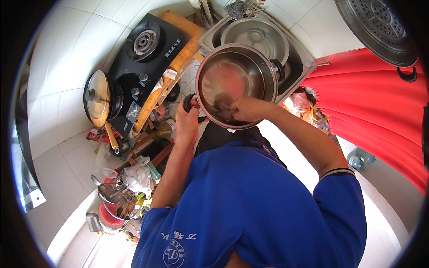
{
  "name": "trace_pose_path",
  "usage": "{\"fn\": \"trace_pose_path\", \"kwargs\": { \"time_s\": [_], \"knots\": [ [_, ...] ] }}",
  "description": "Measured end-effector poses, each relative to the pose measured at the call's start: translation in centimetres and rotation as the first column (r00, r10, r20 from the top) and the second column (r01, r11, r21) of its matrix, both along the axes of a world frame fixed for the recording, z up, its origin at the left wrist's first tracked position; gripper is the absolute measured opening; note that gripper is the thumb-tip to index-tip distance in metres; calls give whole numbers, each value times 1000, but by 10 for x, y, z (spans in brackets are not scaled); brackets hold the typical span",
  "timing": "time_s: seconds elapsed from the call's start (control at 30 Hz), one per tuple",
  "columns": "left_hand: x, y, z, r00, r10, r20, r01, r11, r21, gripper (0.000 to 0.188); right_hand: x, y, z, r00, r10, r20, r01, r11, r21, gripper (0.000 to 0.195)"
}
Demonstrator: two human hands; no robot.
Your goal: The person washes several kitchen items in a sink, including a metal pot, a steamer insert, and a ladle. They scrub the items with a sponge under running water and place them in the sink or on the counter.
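Note:
A large stainless steel pot with black side handles is held up in front of me, tilted towards me, over the near edge of the sink. My left hand grips its left handle. Inside the pot, against the lower wall, is my right hand; its fingertips are hard to make out, and whether they hold a cloth or anything else cannot be told. The pot's inner base looks wet and reflects red. Just behind it, a metal basin with some water sits in the steel sink.
To the left is a black gas hob on a wooden counter, with a lidded pan at its near end. A red curtain hangs at right, below a perforated steamer pan. Utensils in a strainer stand lower left.

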State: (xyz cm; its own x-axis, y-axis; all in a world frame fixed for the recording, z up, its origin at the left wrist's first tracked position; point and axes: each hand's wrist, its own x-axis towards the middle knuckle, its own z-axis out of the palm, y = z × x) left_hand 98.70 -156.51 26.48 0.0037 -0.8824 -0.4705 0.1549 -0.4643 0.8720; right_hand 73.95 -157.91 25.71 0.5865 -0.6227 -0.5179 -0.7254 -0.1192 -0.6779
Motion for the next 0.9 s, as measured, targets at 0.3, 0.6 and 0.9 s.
{"fn": "trace_pose_path", "kwargs": {
  "time_s": [0.3, 0.6, 0.9],
  "knots": [
    [-6, 1, 22, 999, -12, 41, 11, 999, 38, 26, -69, -54, 33, 966, -259, 22, 128, 401, -907, 18],
    [22, 7, -5, 998, 20, 55, -18, 999, -41, 27, -41, 21, 9, 941, -299, -161, 229, 908, -351, 21],
    [10, -6, 38, 999, 29, 33, -29, 1000, -1, 26, -72, -46, 62, 861, -484, 158, 433, 532, -728, 23]
  ]
}}
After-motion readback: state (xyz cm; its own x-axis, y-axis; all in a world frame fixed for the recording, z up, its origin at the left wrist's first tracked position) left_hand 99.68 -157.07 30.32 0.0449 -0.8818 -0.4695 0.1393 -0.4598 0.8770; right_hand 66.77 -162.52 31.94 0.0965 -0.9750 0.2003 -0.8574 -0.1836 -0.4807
